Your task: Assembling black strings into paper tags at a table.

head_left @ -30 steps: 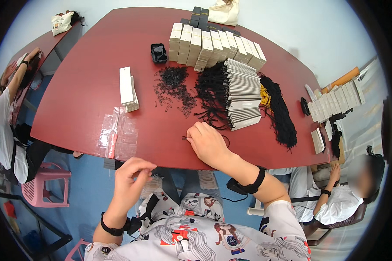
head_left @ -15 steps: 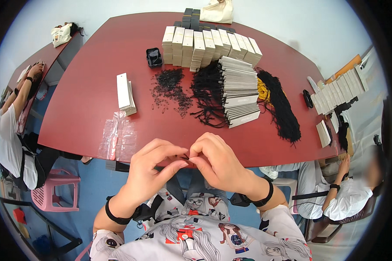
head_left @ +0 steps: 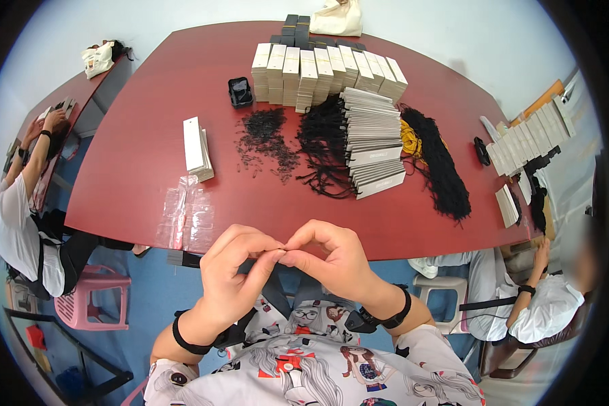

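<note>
Just off the table's front edge, my left hand (head_left: 235, 269) and my right hand (head_left: 333, 258) meet, thumb and forefinger of each pinched together. Whatever lies between the fingertips is hidden or too small to name. Beyond the left hand is a small stack of white card tags (head_left: 195, 150), each with a hole at one end. A loose heap of small black pins (head_left: 262, 128) is spread over the middle. Beside it lies a long row of white tags (head_left: 373, 139) with black cords (head_left: 323, 145) attached.
Clear plastic bags (head_left: 186, 215) lie at the red table's (head_left: 135, 115) front left edge. An open black box (head_left: 239, 92), banded tag stacks (head_left: 291, 73), a black cord bundle (head_left: 436, 169) and yellow cord (head_left: 410, 140) occupy the table. People sit at both sides.
Both hands have come slightly lower and toward each other, and their fingertips now touch. The small dark piece seen between them before is now covered. The person at left has shifted their hands.
</note>
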Demonstrator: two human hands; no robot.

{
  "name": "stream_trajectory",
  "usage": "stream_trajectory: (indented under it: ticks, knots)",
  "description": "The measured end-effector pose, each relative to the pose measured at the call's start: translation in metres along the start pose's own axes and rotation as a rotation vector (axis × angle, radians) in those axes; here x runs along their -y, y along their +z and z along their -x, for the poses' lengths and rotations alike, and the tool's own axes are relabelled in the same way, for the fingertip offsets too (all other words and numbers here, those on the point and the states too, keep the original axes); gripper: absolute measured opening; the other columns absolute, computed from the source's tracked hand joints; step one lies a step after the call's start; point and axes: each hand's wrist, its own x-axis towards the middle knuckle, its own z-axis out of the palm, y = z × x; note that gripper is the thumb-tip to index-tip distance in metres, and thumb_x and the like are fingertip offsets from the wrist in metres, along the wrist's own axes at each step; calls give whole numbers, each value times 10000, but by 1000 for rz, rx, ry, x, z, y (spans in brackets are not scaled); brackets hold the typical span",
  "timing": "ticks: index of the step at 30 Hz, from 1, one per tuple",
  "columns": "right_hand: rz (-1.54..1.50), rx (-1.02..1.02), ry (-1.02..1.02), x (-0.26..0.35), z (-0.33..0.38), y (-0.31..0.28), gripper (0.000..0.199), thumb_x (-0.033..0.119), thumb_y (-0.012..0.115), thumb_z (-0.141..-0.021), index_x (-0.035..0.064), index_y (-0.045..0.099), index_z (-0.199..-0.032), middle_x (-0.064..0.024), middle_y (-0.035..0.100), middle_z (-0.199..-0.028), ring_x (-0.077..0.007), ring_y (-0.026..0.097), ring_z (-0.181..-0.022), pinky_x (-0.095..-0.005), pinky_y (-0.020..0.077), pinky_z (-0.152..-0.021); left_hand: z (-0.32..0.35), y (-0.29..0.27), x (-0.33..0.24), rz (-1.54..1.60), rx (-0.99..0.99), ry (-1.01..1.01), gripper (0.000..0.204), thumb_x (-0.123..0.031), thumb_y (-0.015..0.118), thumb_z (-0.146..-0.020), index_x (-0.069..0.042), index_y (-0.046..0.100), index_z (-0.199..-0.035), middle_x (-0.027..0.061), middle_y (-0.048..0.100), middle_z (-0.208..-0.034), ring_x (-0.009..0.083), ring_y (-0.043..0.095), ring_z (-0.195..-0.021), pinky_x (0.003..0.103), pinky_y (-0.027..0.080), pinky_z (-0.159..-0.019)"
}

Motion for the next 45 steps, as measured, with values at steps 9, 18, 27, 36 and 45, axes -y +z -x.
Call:
stream_trajectory:
  ticks: [9, 18, 27, 36, 45]
  knots:
    - [-291, -146, 64, -1, -2, 8, 81, 50, 635, -815, -17, 607, -850, -43, 615, -847, -73, 577, -752, -198, 458, -637, 6, -1, 2, 193, 22, -163, 386, 58, 599, -788, -29, 517, -1155, 76, 600, -798, 142, 593, -688, 246, 501, -631]
    - [-179, -115, -13, -6, -3, 9, 72, 20, 609, -829, -18, 582, -884, -28, 568, -850, -77, 567, -739, -201, 478, -662, 4, -2, -1, 199, 108, -233, 465, 40, 598, -806, -16, 402, -1224, 75, 631, -838, 136, 623, -741, 253, 516, -655]
    - [-361, -227, 35, -7, -2, 16, 39, -20, 587, -822, -14, 550, -833, -39, 541, -792, -75, 547, -650, -197, 448, -577, 10, 0, 7, 421, -31, -432, 81, -37, 608, -829, 4, 594, -897, 62, 645, -802, 99, 618, -724, 219, 504, -622]
    - [-280, -175, 55, -2, 1, 20, 63, 33, 588, -848, 9, 537, -822, 1, 591, -776, -16, 547, -703, -171, 447, -613, 10, 9, 1, 96, -151, -305, 73, -3, 649, -770, 1, 615, -835, 68, 647, -753, 91, 620, -657, 219, 501, -591]
    - [-262, -182, 89, -1, 1, 20, 60, 50, 599, -849, 3, 565, -862, -7, 610, -785, -23, 557, -692, -169, 449, -602, 11, 8, -4, -47, -151, -154, 100, 14, 665, -743, -8, 622, -830, 81, 650, -724, 119, 636, -625, 229, 506, -564]
